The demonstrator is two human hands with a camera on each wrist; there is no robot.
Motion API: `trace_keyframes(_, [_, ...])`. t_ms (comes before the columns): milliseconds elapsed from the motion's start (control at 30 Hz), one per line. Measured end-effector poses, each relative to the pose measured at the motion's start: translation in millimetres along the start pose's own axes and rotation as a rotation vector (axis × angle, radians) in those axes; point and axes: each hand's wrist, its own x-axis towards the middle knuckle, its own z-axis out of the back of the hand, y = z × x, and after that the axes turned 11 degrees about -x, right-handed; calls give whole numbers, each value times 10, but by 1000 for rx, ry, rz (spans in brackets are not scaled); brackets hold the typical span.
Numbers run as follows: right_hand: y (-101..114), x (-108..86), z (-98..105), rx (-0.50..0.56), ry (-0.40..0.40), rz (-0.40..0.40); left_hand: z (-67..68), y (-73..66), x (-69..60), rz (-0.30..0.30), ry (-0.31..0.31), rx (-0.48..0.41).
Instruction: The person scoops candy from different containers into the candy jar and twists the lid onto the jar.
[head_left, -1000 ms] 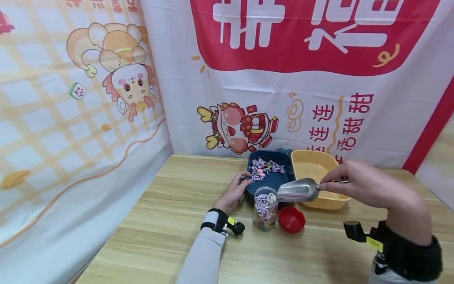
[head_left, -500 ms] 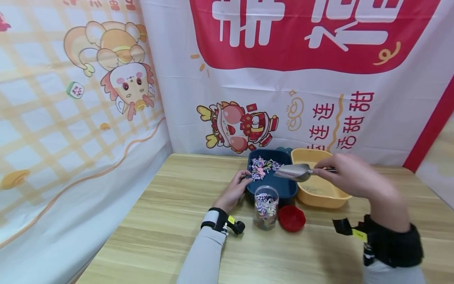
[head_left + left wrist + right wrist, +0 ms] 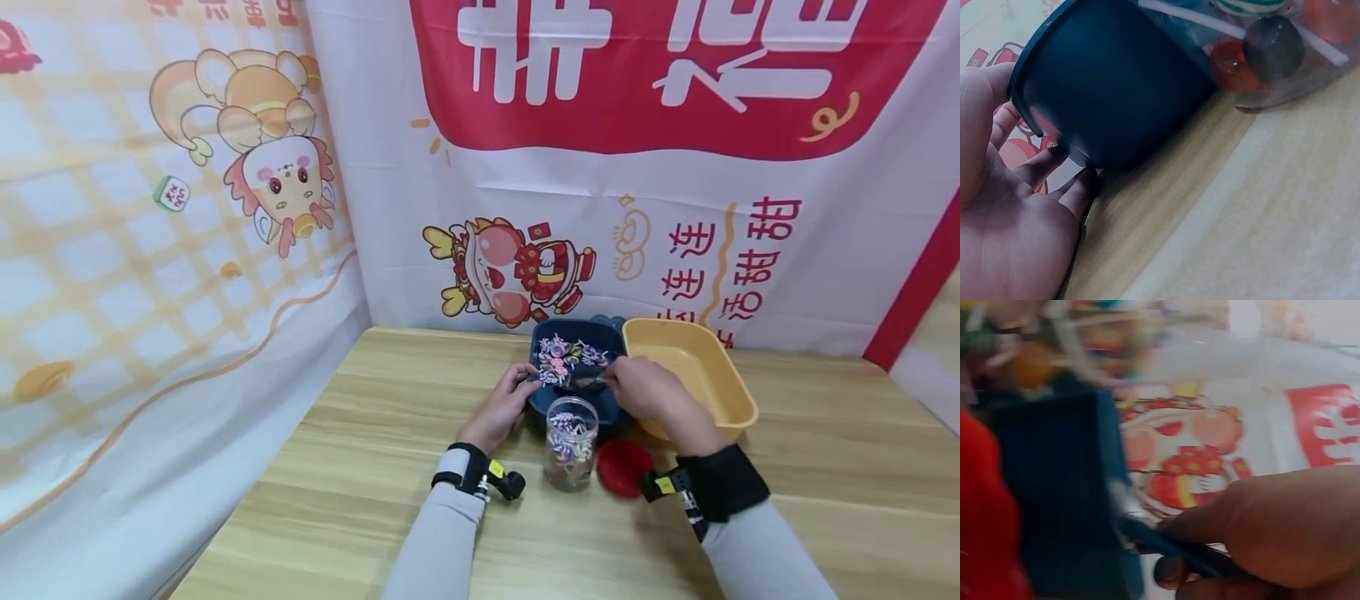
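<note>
Lollipops (image 3: 557, 360) lie in a dark blue bin (image 3: 612, 410), mostly toward its left and back. With the thumb at the rim and fingers outside the wall, my left hand (image 3: 498, 410) grips the bin's left side. My right hand (image 3: 649, 388) holds a metal scoop (image 3: 587, 382) low inside the bin, beside the lollipops; its handle (image 3: 1166, 542) passes between the curled fingers in the right wrist view. In front of the bin stands a clear lidless jar (image 3: 572, 467), partly filled with lollipops (image 3: 1272, 47). The right wrist view is blurred.
A yellow bin (image 3: 701, 367) stands against the blue bin's right side. Just right of the jar lies a red lid (image 3: 624, 468), near my right wrist. A printed cloth (image 3: 637, 179) hangs behind the wooden table (image 3: 345, 450).
My right hand has moved the scoop left and down, from beside the jar's mouth into the blue bin. The left hand keeps its grip on the rim.
</note>
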Motion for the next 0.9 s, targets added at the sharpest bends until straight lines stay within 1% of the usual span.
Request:
trace_keyframes(100, [35,94,-167,-6,-39,-31,-38,-20,0,-8,6,2])
trace_keyframes(167, [48,138,-263,-28,-76,-29,-56,-24,6,-13,9,1])
trace_keyframes(200, [52,154,-308,-36,-83,-24,-67,-28,5,-12,9,1])
trace_keyframes(300, [57,178,-415,-21,-72,5,-89,-11,15,0,9,6])
trace_keyframes(367, [51,181,-455,12,-45,17,-101,1,20,8,11,15])
trace_keyframes(467, [35,186,-479,62,-17,26,-100,36,52,-11,7,12])
trace_keyframes(600, [30,202,-471,75,-16,41,-75,61,87,-57,-4,6])
trace_keyframes(733, [52,231,-457,77,5,55,-35,60,76,-59,-17,3])
trace_keyframes(833, [75,247,-448,54,29,61,-6,60,61,-51,-17,-11])
trace_keyframes(900, [83,254,-442,36,40,75,8,57,52,-57,-13,-18])
